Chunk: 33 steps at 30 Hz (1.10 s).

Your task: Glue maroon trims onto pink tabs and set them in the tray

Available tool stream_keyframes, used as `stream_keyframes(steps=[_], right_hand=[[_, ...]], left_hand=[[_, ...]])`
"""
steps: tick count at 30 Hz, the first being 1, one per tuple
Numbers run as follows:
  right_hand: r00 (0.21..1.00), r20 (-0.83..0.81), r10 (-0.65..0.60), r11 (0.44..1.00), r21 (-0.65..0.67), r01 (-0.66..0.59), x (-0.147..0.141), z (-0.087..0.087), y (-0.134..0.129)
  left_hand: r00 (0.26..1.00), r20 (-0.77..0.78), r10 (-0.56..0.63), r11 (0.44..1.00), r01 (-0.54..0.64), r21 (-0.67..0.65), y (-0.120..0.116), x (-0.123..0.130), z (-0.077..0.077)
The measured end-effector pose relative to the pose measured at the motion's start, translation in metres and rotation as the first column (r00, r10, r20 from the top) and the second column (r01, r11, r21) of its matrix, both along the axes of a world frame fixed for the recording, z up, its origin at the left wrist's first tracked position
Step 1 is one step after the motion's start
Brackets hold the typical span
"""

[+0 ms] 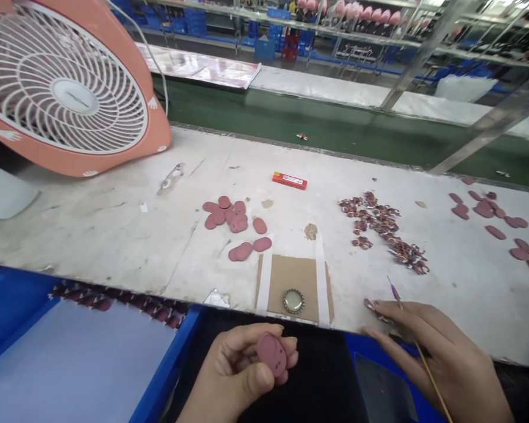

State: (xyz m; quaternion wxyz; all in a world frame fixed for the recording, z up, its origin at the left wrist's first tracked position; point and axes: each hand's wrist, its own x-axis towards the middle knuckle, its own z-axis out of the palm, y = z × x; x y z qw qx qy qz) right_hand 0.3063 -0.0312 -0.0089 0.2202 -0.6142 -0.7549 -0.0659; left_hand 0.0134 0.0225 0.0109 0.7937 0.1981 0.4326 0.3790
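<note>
My left hand [240, 370] sits at the bottom middle, shut on a pink oval piece [271, 354] of felt-like material. My right hand [432, 346] lies at the lower right and holds a thin wooden stick [423, 358] with a purple tip [395, 292]. Its fingertips are close to a small patterned piece [376, 310] at the white bench's edge. Loose pink ovals [229, 214] lie ahead of my left hand. A heap of small patterned pieces [381, 226] lies beyond my right hand. A crimped metal bottle cap [293, 301] rests on a taped cardboard square [297, 282] between my hands.
More pink ovals [489, 211] lie at the right of the worn bench [114, 217], with a red box [290, 180] at the middle. An orange fan [66, 88] stands at the far left. A blue bin [70, 352] sits at the lower left, and a green belt [291, 111] runs behind the bench.
</note>
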Motion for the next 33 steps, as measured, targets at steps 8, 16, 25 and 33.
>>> stream_keyframes(steps=[8, 16, 25, 33], right_hand=[[1.000, -0.008, 0.028, 0.998, -0.052, -0.028, 0.009, -0.013, -0.025], [0.845, -0.532, -0.062, 0.996, -0.091, 0.015, -0.041, 0.014, -0.022], [0.456, -0.873, -0.171, 0.960, -0.252, -0.123, -0.106, 0.014, -0.002], [0.452, -0.852, -0.264, 0.913, -0.372, -0.168, -0.102, 0.015, 0.005]], left_hand=[[0.995, 0.092, -0.028, 0.999, 0.024, 0.048, -0.005, -0.004, -0.002], [0.994, 0.094, -0.053, 0.999, 0.053, 0.005, -0.008, 0.000, 0.003], [0.995, 0.056, -0.078, 0.995, 0.075, 0.067, -0.014, 0.005, 0.000], [0.995, 0.066, -0.071, 0.997, 0.070, 0.014, -0.010, 0.002, -0.004]])
